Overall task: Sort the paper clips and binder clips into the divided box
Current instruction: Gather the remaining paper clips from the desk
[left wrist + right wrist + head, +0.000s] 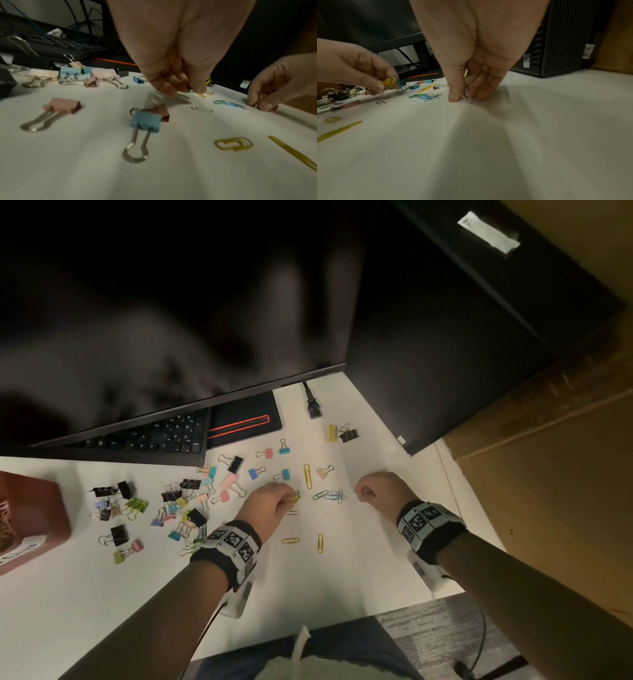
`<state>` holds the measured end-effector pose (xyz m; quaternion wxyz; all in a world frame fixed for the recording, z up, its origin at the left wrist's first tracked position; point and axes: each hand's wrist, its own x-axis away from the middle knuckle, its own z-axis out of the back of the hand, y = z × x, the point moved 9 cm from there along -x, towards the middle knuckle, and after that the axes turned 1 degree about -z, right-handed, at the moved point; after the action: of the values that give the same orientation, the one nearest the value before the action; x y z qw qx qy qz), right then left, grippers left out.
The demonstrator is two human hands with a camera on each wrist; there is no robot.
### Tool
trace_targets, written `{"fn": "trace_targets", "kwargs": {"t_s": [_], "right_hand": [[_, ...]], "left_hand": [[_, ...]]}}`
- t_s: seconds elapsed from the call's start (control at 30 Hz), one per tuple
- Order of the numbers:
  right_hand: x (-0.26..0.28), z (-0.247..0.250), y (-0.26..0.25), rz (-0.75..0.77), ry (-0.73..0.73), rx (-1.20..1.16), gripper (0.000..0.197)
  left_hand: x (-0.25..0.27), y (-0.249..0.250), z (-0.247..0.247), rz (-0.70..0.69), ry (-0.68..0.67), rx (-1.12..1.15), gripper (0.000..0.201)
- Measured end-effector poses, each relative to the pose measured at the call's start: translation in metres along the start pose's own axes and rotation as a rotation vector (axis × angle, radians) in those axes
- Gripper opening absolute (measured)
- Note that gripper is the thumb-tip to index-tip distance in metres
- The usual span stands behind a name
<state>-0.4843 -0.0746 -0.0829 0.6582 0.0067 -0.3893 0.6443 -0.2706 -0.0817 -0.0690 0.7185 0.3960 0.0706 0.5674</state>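
My left hand [274, 501] pinches a small bunch of yellow and green paper clips [390, 82] just above the white desk [342, 570]. My right hand [368, 491] pinches a silver paper clip [467, 96] whose tip touches the desk. Between the hands lie green and blue paper clips [330, 495]. More yellow paper clips [308, 475] lie near and in front of the left hand. Coloured and black binder clips [178, 508] are scattered to the left; a blue binder clip [145, 123] lies close to my left wrist. The divided box is not in view.
A dark monitor [171, 320] overhangs a black keyboard [147, 436] at the back. A black computer tower [462, 337] stands at the back right, a power plug [313, 405] beside it. A reddish-brown box [30, 515] sits at the far left.
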Motion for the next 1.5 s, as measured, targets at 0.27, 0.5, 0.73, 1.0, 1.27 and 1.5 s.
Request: {"fn": "trace_targets", "kwargs": {"t_s": [0.27, 0.5, 0.73, 1.0, 1.27, 1.5], "right_hand": [[0.009, 0.030, 0.011, 0.018, 0.080, -0.089, 0.019], [0.012, 0.018, 0.011, 0.064, 0.038, 0.000, 0.022], [0.000, 0.017, 0.002, 0.125, 0.037, 0.087, 0.013], [-0.006, 0.014, 0.007, 0.024, -0.023, 0.034, 0.018], [-0.001, 0.002, -0.006, 0.055, -0.073, 0.077, 0.016], [0.007, -0.008, -0.040, 0.140, -0.003, -0.128, 0.017]], "left_hand": [[0.011, -0.008, -0.010, 0.013, -0.086, 0.005, 0.030], [0.011, -0.010, -0.015, 0.044, -0.059, -0.070, 0.024], [0.002, -0.004, -0.015, -0.002, -0.064, -0.160, 0.018], [0.002, 0.000, -0.016, -0.011, -0.086, -0.236, 0.018], [-0.001, -0.003, -0.014, 0.031, -0.097, -0.231, 0.020], [0.000, 0.001, -0.010, 0.016, -0.064, -0.217, 0.012]]}}
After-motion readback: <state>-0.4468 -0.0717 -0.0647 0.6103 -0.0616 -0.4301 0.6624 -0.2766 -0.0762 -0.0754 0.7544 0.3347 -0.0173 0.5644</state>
